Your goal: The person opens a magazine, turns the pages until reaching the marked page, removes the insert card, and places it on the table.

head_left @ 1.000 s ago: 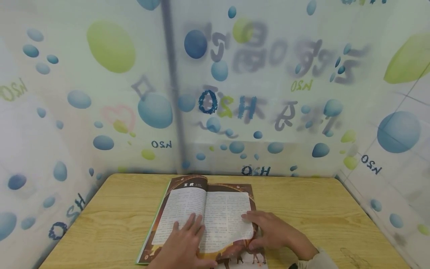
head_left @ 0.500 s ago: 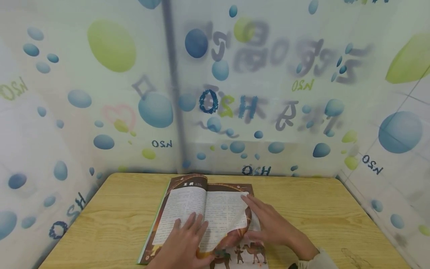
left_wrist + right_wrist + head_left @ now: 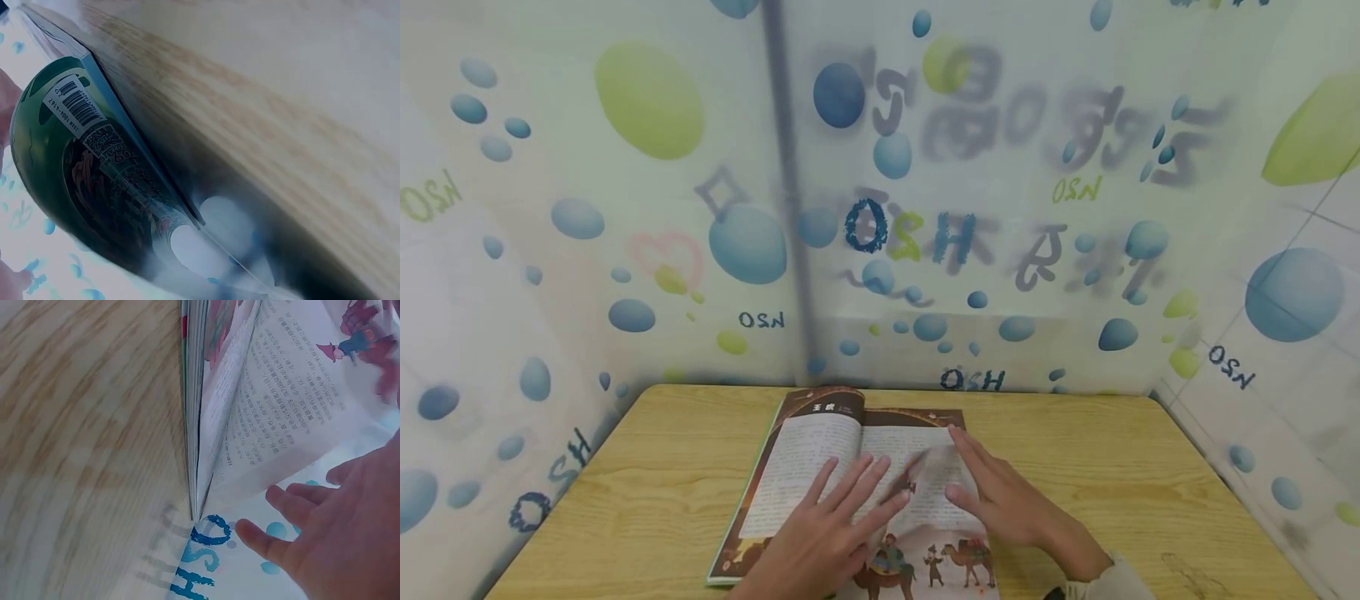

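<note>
An open magazine [image 3: 797, 467] lies on the table, brown-bordered text on its left page. A curled page [image 3: 917, 471] stands partly lifted near the middle, above a page with drawn camels [image 3: 970, 554]. My left hand [image 3: 827, 533] is spread over the lower middle, its fingers against the lifted page; whether they pinch it is hidden. Straight-fingered, my right hand [image 3: 1011, 504] lies at the right edge, fingertips by the upper corner. In the right wrist view, a raised text page [image 3: 281, 400] is near my right fingers [image 3: 265, 547]. The left wrist view shows the green back cover [image 3: 44, 125] with a barcode.
The light wooden table [image 3: 1097, 450] extends on both sides of the magazine. Around it hang pale curtains [image 3: 985, 333] printed with blue and green drops and H2O lettering. A faint drawn mark [image 3: 1191, 575] is on the table at the front right.
The right-hand page has lifted and curled leftward, uncovering more of the camel drawing. My left hand has shifted right with fingers spread wider; my right fingertips have moved up along the magazine's edge.
</note>
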A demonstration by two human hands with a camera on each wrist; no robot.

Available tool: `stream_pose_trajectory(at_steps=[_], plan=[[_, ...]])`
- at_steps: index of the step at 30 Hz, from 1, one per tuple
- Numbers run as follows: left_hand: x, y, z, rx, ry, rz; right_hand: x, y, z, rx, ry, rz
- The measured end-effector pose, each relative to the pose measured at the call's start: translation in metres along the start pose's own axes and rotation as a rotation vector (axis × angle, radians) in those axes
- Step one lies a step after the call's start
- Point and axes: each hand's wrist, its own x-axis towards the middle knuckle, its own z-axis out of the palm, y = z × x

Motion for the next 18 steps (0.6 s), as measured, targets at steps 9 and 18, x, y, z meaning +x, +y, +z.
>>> stream_pose_trajectory(at_steps=[9, 18], plan=[[0.0005, -0.0002, -0.0020, 0.050, -0.076, 0.064, -0.0017, 0.0010, 0.0002, -0.025, -0.039, 0.067], [-0.0011, -0.0018, -0.0025, 0.080, -0.135, 0.077, -0.0101, -0.0001, -0.0065, -0.055, -0.352, 0.105]])
